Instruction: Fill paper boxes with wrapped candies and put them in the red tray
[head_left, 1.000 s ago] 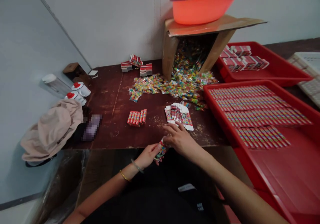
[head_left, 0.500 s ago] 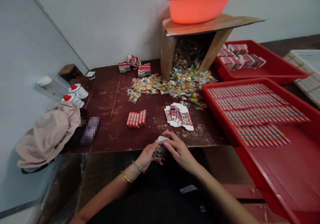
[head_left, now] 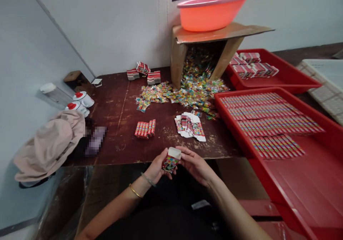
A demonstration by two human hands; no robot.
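Cardboard, printed bright and folded into a small carton (head_left: 170,160), sat between your two hands just off the near edge of the brown table (head_left: 118,125). Your left hand (head_left: 157,168) gripped it from below and behind, while your right hand (head_left: 193,163) closed its fingertips on the right side. The carton's long axis tilted up and away from you, white open flap topmost. A stack of flat carton blanks (head_left: 190,126) lay just beyond, nearer your right hand; a row of filled red packs (head_left: 145,128) lay ahead of your left.
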